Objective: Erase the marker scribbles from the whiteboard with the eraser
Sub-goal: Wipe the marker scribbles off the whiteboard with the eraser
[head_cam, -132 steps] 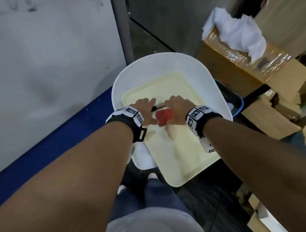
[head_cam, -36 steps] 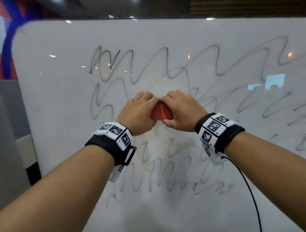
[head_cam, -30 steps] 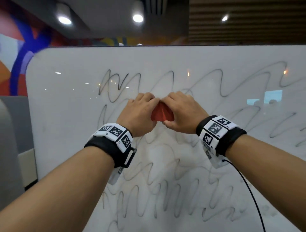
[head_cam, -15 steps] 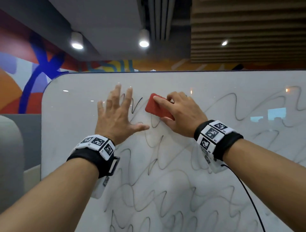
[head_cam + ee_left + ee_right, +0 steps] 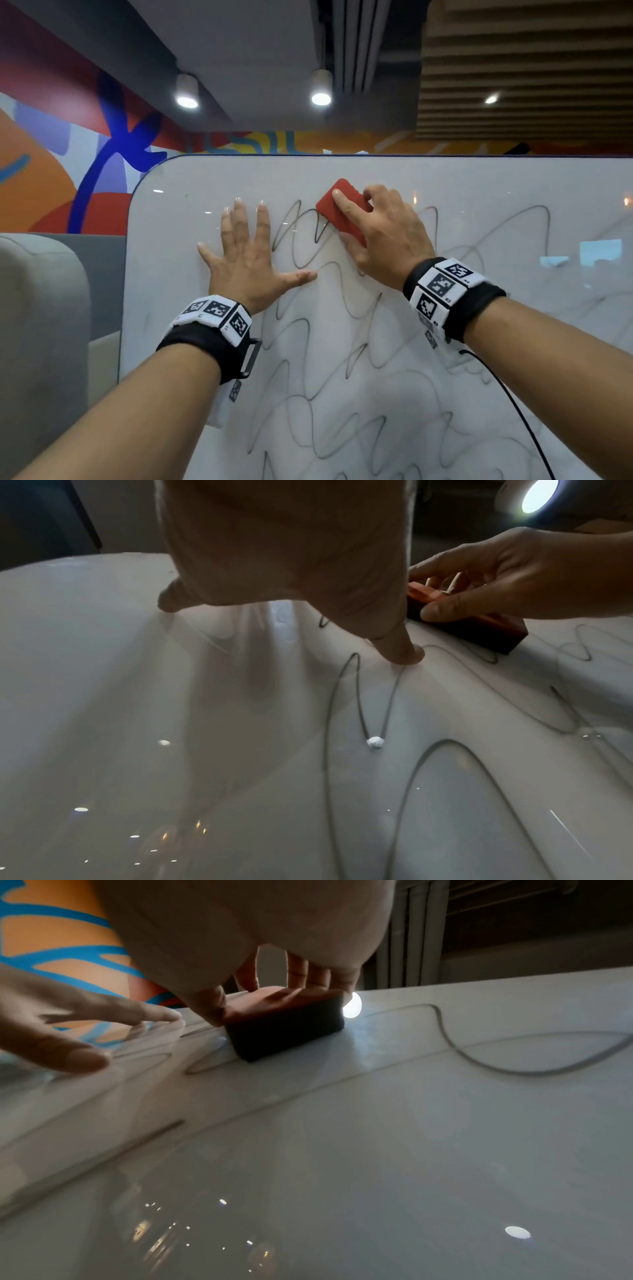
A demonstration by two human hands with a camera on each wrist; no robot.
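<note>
While my right hand (image 5: 383,236) grips the red eraser (image 5: 342,210) on the whiteboard (image 5: 479,342) scribbles (image 5: 308,329), my left hand (image 5: 250,260) presses flat, fingers spread; only wrist views reveal the eraser's dark underside.

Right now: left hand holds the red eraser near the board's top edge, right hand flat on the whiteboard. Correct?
No, the hands are swapped. The head view shows the right hand gripping the red eraser near the top edge, while the left hand lies flat, fingers spread, on the whiteboard.

The eraser (image 5: 344,211) is red with a dark underside, on a white whiteboard (image 5: 479,192) looped with thin black scribbles (image 5: 329,329). Behind the whiteboard, the mural (image 5: 68,164) is orange, red and blue.
</note>
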